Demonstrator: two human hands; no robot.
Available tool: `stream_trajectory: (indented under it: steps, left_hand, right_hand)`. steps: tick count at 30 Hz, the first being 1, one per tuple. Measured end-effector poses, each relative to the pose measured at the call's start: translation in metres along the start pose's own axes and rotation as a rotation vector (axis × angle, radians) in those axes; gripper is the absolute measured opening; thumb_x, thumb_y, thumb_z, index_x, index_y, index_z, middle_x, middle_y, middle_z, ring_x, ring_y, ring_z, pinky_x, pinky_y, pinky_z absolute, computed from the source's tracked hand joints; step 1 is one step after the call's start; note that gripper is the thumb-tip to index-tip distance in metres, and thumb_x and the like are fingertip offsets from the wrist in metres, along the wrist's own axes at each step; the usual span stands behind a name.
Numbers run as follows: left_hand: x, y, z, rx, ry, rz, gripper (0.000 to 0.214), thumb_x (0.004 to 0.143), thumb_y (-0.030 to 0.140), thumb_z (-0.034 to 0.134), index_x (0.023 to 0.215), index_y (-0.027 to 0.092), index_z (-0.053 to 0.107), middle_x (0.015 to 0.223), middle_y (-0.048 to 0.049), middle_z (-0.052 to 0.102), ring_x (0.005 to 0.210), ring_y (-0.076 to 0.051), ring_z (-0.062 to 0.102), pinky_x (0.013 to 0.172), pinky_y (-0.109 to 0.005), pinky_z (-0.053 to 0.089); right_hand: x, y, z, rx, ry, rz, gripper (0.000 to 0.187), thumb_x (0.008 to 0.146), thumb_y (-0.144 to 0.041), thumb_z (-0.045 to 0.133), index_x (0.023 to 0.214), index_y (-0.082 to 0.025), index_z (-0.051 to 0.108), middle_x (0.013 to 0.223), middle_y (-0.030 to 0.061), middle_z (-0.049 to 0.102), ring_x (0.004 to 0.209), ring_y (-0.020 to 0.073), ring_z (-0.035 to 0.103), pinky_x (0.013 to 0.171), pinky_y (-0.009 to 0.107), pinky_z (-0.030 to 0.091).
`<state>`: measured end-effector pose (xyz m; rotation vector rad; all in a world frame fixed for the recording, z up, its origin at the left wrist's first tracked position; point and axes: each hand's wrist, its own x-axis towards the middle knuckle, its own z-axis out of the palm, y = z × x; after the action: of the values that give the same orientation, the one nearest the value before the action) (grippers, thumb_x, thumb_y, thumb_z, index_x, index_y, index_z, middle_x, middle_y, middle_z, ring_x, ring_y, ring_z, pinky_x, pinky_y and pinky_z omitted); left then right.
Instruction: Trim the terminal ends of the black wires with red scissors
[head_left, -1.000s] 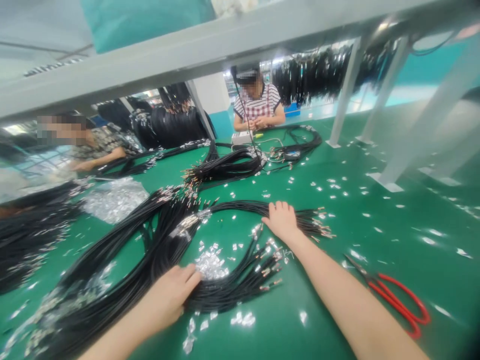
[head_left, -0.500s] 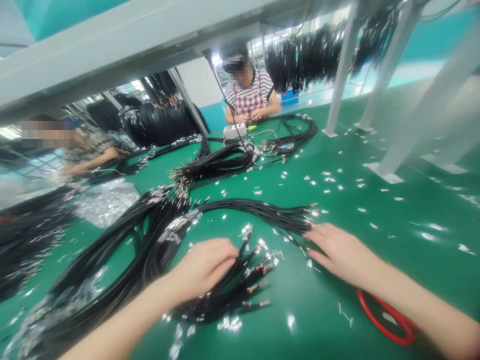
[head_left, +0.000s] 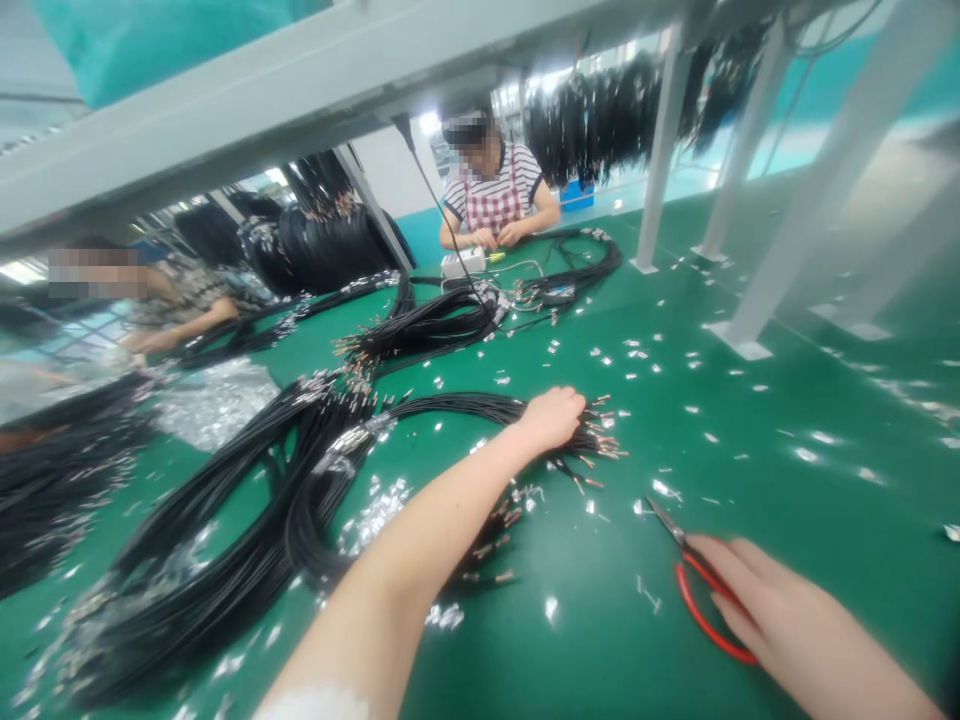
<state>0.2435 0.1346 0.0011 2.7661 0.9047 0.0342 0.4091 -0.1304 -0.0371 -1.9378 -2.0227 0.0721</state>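
My left hand [head_left: 555,415] reaches across and is closed over a bundle of black cables [head_left: 469,403], close to their bare copper-coloured ends. Several of those ends fan out to the right of the fingers. Lower right, my right hand [head_left: 757,590] has its fingers curled on a pair of red-handled scissors [head_left: 701,610], whose metal blades point up and to the left. Under my left forearm lies a second fan of cable ends [head_left: 491,545], partly hidden by the arm.
Large coils of black cable [head_left: 247,520] cover the left side of the green table [head_left: 600,620]. Small white scraps lie scattered about. Grey posts [head_left: 780,270] stand at the right, and a grey beam crosses above. Two co-workers sit across the table, with a white power strip [head_left: 463,262] near one.
My left hand has moved up and right from the lower cables onto the farther bundle. My right hand has left that bundle and come down onto the scissors.
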Motion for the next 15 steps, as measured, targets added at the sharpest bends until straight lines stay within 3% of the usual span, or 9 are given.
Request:
stream_trajectory:
  steps: [6, 10, 12, 15]
  left_hand:
    - [0.007, -0.003, -0.003, -0.094, 0.016, 0.038, 0.009, 0.072, 0.012, 0.049, 0.065, 0.016, 0.052, 0.078, -0.0062, 0.055, 0.078, -0.019, 0.052, 0.073, -0.032, 0.041]
    - [-0.009, -0.007, -0.021, -0.215, 0.128, -0.002, 0.009, 0.078, 0.018, 0.042, 0.075, 0.017, 0.051, 0.074, -0.0018, 0.054, 0.069, -0.014, 0.049, 0.066, -0.027, 0.041]
    - [-0.027, -0.011, -0.033, -0.44, 0.224, -0.02, 0.009, 0.08, 0.023, 0.042, 0.08, 0.017, 0.049, 0.07, 0.001, 0.053, 0.064, -0.012, 0.047, 0.064, -0.026, 0.039]
    - [-0.059, -0.02, -0.045, -0.901, 0.239, -0.012, 0.015, 0.078, 0.031, 0.049, 0.077, 0.016, 0.05, 0.058, 0.0043, 0.049, 0.055, -0.009, 0.045, 0.061, -0.025, 0.038]
  right_hand:
    - [0.002, -0.005, 0.0, -0.032, 0.019, 0.005, 0.04, 0.077, -0.02, 0.04, 0.111, -0.024, 0.06, 0.082, 0.0089, 0.064, 0.057, 0.0181, 0.062, 0.053, 0.029, 0.05]
    - [-0.003, 0.0, 0.0, 0.006, 0.028, 0.056, 0.038, 0.077, -0.023, 0.043, 0.111, -0.024, 0.059, 0.088, 0.009, 0.067, 0.063, 0.0208, 0.066, 0.054, 0.031, 0.053]
    - [-0.007, 0.011, 0.002, 0.079, 0.029, 0.079, 0.039, 0.078, -0.028, 0.046, 0.116, -0.026, 0.055, 0.095, 0.0082, 0.069, 0.071, 0.0221, 0.068, 0.056, 0.031, 0.055]
    - [-0.011, 0.034, 0.014, 0.193, 0.048, 0.059, 0.046, 0.078, -0.028, 0.049, 0.124, -0.034, 0.046, 0.099, 0.0036, 0.07, 0.076, 0.0201, 0.069, 0.058, 0.026, 0.057]
